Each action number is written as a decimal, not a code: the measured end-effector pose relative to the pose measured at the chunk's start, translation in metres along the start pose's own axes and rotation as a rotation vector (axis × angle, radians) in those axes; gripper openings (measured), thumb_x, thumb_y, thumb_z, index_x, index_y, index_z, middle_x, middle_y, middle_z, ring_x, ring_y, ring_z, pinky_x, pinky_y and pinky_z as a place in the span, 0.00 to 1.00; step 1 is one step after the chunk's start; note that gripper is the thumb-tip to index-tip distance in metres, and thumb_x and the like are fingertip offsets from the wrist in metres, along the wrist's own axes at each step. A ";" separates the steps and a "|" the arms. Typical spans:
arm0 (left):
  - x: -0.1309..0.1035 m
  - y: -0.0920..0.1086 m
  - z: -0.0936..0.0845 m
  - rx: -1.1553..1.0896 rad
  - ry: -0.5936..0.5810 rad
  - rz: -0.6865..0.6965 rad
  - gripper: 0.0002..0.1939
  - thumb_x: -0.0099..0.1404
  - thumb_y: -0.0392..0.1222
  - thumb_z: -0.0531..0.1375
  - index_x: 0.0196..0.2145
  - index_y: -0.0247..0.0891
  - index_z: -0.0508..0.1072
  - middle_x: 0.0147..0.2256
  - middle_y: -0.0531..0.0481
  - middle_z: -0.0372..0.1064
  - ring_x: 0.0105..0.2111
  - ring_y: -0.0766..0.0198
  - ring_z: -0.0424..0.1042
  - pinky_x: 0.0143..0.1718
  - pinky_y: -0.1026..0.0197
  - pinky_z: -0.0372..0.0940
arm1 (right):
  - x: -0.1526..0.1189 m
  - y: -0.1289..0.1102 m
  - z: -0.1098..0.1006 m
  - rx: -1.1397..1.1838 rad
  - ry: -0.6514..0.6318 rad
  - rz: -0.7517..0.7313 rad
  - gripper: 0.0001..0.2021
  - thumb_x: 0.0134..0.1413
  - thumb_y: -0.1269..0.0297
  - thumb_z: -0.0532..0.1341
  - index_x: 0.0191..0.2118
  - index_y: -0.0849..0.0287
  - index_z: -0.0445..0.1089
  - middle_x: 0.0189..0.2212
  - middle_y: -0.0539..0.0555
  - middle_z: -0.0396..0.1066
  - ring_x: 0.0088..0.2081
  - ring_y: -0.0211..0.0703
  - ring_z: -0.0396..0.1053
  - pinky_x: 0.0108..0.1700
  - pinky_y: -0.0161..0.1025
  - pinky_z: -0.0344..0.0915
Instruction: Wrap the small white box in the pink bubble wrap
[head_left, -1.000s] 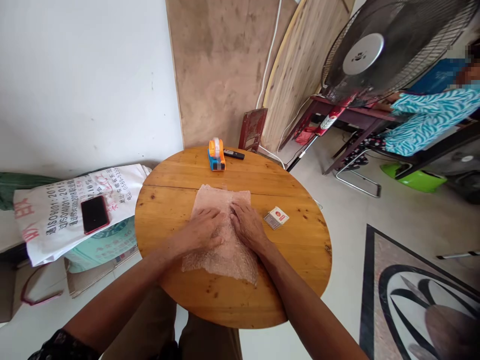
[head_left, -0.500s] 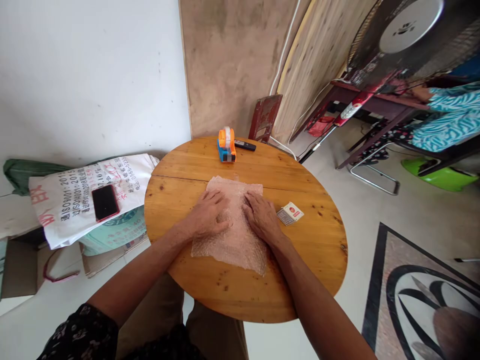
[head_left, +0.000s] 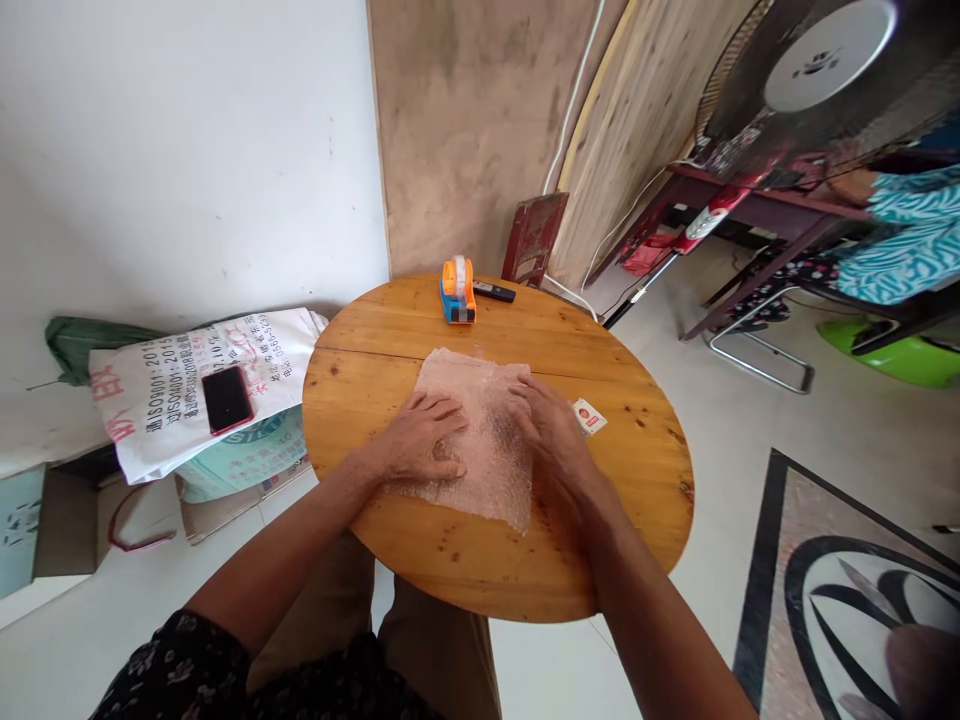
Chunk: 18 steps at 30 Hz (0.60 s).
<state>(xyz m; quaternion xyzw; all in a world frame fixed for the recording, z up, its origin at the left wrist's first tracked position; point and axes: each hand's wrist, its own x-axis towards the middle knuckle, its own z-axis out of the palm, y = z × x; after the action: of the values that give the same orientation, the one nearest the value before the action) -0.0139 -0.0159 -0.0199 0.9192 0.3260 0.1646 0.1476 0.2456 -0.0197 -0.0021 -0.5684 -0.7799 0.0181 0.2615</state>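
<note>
A pinkish, see-through sheet of bubble wrap [head_left: 480, 470] lies spread on the round wooden table [head_left: 450, 570]. My left hand [head_left: 422, 440] rests flat on its left side, fingers spread. Over its right edge is my right hand [head_left: 551, 430], tilted, with the fingers stretched out and the fingertips at the wrap. Just beyond that hand, a small card pack [head_left: 589, 417] with a white and red face is partly hidden by it. An orange and blue tape dispenser [head_left: 458, 290] stands at the table's far side.
Behind the dispenser lies a black remote-like object [head_left: 494, 291]. Left of the table, a phone [head_left: 227, 400] rests on a white printed sack [head_left: 150, 420]. A wooden chair [head_left: 534, 240] stands behind; a fan [head_left: 825, 60] and a person's patterned sleeve [head_left: 907, 235] are at right.
My right hand has lifted and turned on its side, shifting right and covering part of the card pack. My left hand stays flat on the bubble wrap. The view has shifted slightly.
</note>
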 end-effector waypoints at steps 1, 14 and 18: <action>0.000 0.000 0.000 0.000 0.001 0.000 0.34 0.58 0.58 0.64 0.58 0.39 0.69 0.63 0.38 0.60 0.64 0.45 0.57 0.66 0.42 0.45 | -0.004 0.006 -0.009 0.005 0.044 0.006 0.16 0.62 0.60 0.55 0.51 0.56 0.73 0.58 0.61 0.69 0.58 0.57 0.67 0.59 0.59 0.63; 0.000 0.001 0.001 -0.050 0.027 -0.026 0.37 0.56 0.56 0.66 0.59 0.37 0.67 0.63 0.37 0.60 0.64 0.44 0.58 0.66 0.43 0.44 | -0.039 0.031 -0.037 0.090 0.185 0.412 0.28 0.48 0.50 0.65 0.54 0.56 0.69 0.42 0.59 0.77 0.39 0.53 0.74 0.44 0.50 0.71; 0.001 0.000 0.003 -0.124 0.044 -0.085 0.53 0.53 0.57 0.67 0.68 0.34 0.50 0.64 0.33 0.57 0.65 0.44 0.56 0.67 0.41 0.43 | -0.024 -0.016 -0.035 0.309 0.161 0.180 0.28 0.50 0.53 0.65 0.56 0.57 0.67 0.46 0.58 0.76 0.41 0.50 0.74 0.47 0.48 0.71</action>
<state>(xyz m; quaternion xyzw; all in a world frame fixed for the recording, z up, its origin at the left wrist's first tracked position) -0.0118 -0.0158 -0.0220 0.8897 0.3571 0.1983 0.2039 0.2518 -0.0556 0.0236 -0.5886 -0.6904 0.1155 0.4045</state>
